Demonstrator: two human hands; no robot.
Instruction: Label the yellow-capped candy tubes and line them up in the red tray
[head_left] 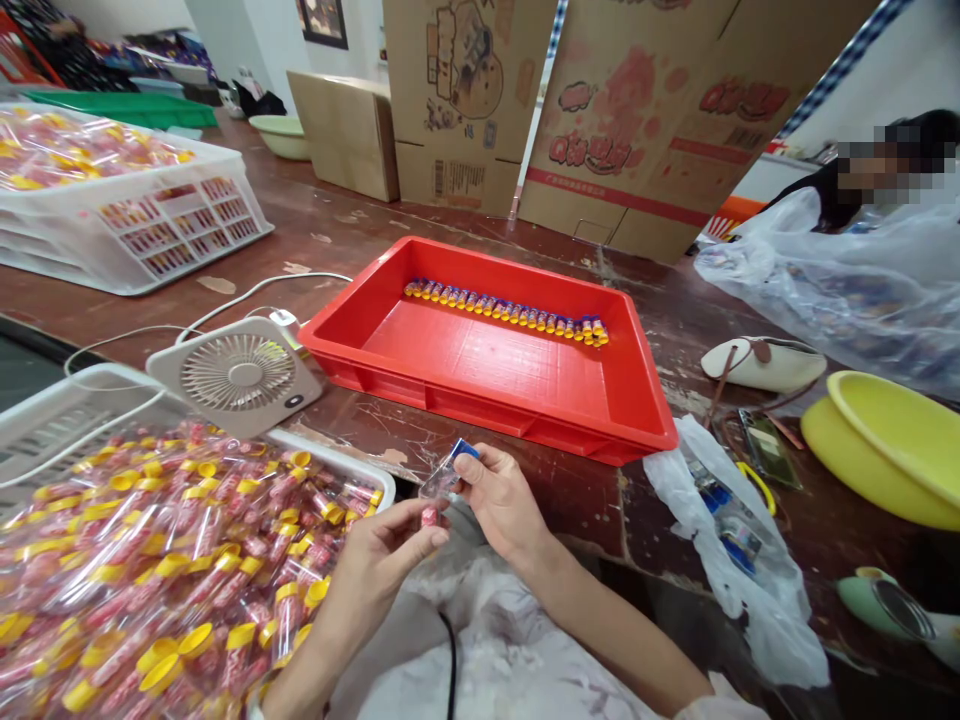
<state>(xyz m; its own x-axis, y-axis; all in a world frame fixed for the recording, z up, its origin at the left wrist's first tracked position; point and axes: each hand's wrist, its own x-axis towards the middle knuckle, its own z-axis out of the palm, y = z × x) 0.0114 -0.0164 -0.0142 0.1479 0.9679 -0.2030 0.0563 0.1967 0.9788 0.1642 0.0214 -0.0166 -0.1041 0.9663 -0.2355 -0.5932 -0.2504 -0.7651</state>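
Note:
Above my lap, my two hands are close together in front of the red tray (480, 400). My right hand (499, 500) pinches a small clear plastic piece with a blue end (463, 452). My left hand (386, 550) is closed, thumb against fingers, on a small pink tube (429, 516), mostly hidden by the fingers. Inside the tray, a row of small yellow-ended tubes with blue and purple wrapping (506, 310) lies along the far side. To my left, a white basket (382, 478) is heaped with clear tubes with pink contents and yellow caps (217, 560).
A small fan (240, 375) with a white cable stands left of the tray. On the right are a plastic bag (750, 560), a phone (769, 445), a white pouch (761, 362) and yellow basins (892, 450). Cardboard boxes (622, 130) stand behind; a person sits far right.

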